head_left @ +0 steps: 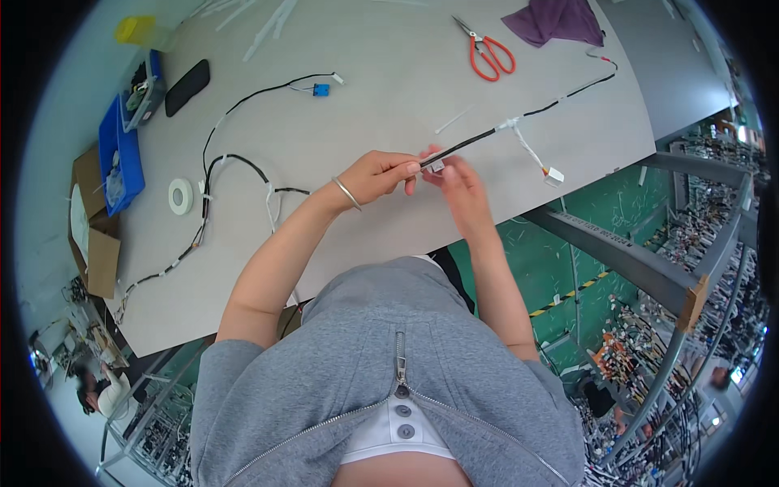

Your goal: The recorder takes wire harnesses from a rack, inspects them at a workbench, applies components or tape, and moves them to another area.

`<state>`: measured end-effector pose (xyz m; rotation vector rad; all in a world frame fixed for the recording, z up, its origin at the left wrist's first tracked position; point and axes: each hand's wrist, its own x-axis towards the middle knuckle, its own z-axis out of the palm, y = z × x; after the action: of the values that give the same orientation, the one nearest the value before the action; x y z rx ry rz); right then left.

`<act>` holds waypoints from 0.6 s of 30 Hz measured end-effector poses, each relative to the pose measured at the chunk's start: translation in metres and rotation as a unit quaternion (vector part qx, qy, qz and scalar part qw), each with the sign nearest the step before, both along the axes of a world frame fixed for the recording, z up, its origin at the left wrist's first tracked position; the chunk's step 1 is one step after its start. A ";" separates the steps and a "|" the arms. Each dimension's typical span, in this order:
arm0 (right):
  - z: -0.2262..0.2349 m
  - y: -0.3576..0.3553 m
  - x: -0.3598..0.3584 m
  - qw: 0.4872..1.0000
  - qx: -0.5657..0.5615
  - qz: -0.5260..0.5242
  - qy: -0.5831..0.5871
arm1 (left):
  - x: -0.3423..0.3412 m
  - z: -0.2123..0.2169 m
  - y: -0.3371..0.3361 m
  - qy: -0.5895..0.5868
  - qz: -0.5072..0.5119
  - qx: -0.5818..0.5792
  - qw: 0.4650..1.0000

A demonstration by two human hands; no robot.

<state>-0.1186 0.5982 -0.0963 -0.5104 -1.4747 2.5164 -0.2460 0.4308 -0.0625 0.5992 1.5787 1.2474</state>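
Cable point(475, 140) in left hand point(375, 176); perhaps both

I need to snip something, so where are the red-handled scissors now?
In the head view, the red-handled scissors lie on the table near the top, right of centre, beyond the right hand and just left of the purple cloth.

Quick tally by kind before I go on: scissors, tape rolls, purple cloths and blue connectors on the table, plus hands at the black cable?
Red-handled scissors: 1
White tape roll: 1
Purple cloth: 1
Blue connector: 1
Hands at the black cable: 2 (left hand, right hand)
Total: 6
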 end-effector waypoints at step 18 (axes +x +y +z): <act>0.011 -0.041 -0.016 0.985 0.049 -0.138 -0.094 | 0.037 -0.022 0.012 0.289 0.098 0.004 0.952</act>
<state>-0.1347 0.5568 -0.0858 -0.8893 -1.4652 2.2211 -0.2091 0.4427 -0.0845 0.8856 2.1622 1.2910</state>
